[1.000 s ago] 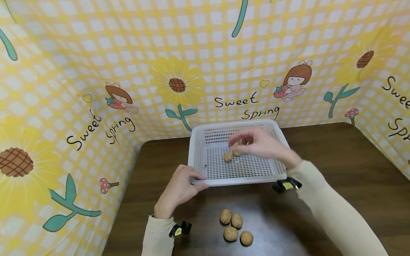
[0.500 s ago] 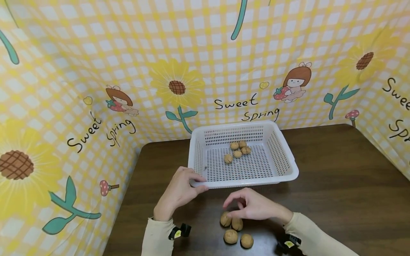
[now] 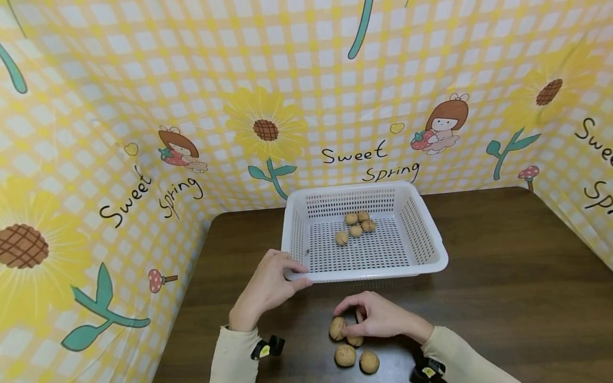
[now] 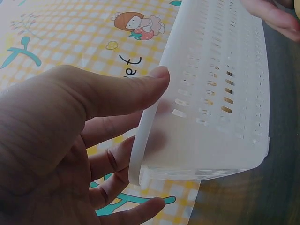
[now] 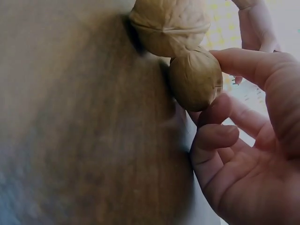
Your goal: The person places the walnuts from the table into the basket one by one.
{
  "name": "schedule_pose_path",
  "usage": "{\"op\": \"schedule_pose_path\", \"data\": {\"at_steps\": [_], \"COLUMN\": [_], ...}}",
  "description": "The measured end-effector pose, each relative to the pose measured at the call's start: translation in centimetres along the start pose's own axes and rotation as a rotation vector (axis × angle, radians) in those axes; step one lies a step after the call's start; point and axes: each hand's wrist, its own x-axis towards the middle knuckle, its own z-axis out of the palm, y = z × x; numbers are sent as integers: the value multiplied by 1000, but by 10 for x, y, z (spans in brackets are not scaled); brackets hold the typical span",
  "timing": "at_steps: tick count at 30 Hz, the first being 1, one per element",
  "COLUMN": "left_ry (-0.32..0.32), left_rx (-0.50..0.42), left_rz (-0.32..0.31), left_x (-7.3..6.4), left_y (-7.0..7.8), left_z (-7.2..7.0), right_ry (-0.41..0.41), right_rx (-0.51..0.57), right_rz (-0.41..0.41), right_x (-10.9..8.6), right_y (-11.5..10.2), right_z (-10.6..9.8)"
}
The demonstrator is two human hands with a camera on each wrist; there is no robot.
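My left hand point(image 3: 268, 282) grips the near left corner of a white plastic basket point(image 3: 369, 274), thumb outside the rim and fingers on the inner side, as the left wrist view shows. Inside the basket lie several walnuts point(image 3: 356, 231). On the table in front of it, my right hand point(image 3: 380, 315) pinches a walnut point(image 3: 336, 330) between thumb and index finger. In the right wrist view that walnut point(image 5: 194, 79) touches a larger-looking walnut point(image 5: 168, 26). A walnut point(image 3: 355, 341) beside it is partly hidden under the right hand.
Two more walnuts, one on the left point(image 3: 345, 355) and one on the right point(image 3: 369, 362), lie nearer the front. The dark wooden table point(image 3: 503, 276) reaches back to a yellow checked cloth point(image 3: 335, 106) hanging behind and at both sides.
My right hand has come back from over the basket to the walnuts on the table and closed its fingertips on one. The left hand has stayed at the basket corner.
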Motion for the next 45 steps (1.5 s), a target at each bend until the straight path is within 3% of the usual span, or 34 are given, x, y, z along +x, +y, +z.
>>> {"op": "schedule_pose_path", "data": {"at_steps": [32,45], "left_ry": [4,4], "left_rx": [0,6], "left_rz": [4,8], "left_x": [0,0], "left_y": [1,0], "left_z": [0,1], "right_ry": [41,30], "right_rx": [-47,-31], "right_rz": [7,-21], "right_x": [3,-1], "right_y": [4,-10], "right_z": [9,2]}}
